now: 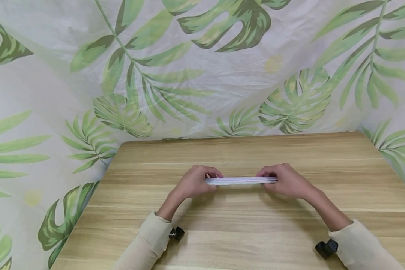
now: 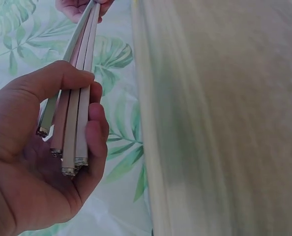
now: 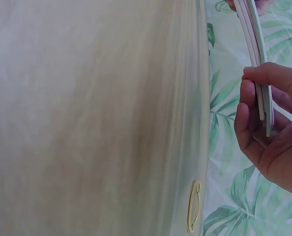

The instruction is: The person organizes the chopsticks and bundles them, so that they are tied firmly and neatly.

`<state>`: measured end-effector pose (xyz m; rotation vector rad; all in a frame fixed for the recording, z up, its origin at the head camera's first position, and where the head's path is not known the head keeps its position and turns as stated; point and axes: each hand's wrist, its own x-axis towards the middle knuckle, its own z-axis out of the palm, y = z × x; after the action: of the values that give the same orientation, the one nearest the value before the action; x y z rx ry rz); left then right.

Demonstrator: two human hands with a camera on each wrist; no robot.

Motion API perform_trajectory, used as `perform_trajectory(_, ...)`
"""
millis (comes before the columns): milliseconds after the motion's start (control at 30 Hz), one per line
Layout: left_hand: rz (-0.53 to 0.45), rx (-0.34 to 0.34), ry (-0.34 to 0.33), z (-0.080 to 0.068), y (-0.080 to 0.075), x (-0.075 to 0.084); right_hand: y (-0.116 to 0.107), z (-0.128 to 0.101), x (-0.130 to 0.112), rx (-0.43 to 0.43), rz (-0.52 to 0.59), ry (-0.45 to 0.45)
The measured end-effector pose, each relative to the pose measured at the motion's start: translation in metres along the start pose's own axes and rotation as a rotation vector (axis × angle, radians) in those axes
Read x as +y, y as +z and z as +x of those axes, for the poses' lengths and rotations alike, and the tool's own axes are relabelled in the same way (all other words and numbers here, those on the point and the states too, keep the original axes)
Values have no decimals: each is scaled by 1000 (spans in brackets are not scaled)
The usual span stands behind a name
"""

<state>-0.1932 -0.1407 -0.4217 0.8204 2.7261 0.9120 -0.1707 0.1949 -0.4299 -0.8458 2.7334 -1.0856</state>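
Note:
A bundle of several thin white strips [image 1: 241,180] is held level above the wooden table [image 1: 243,232], near its middle. My left hand [image 1: 196,181] grips the bundle's left end, fingers curled round it. In the left wrist view the left hand [image 2: 47,147] wraps the white strips [image 2: 74,118], whose cut ends show beside the palm. My right hand [image 1: 283,180] grips the right end. The right wrist view has the right hand [image 3: 269,132] with fingers curled round the white strips [image 3: 256,59].
A leaf-print cloth [image 1: 202,67] hangs behind the table and drapes down both sides. A yellow rubber band [image 3: 193,205] lies at the table's edge in the right wrist view. Black wrist camera mounts [image 1: 326,248] sit on both sleeves.

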Motion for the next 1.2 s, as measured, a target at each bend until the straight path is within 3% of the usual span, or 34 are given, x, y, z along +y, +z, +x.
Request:
perform_trajectory(400, -115, 69, -7, 2, -5, 2, -5, -1, -5, 81, 62, 60)
perform_trajectory(767, -169, 208, -28, 7, -10, 0, -5, 3, 0, 142, 131, 79)
perform_trajectory(1200, -163, 215, 32, 19, -12, 8, -12, 6, -7, 179, 207, 123)
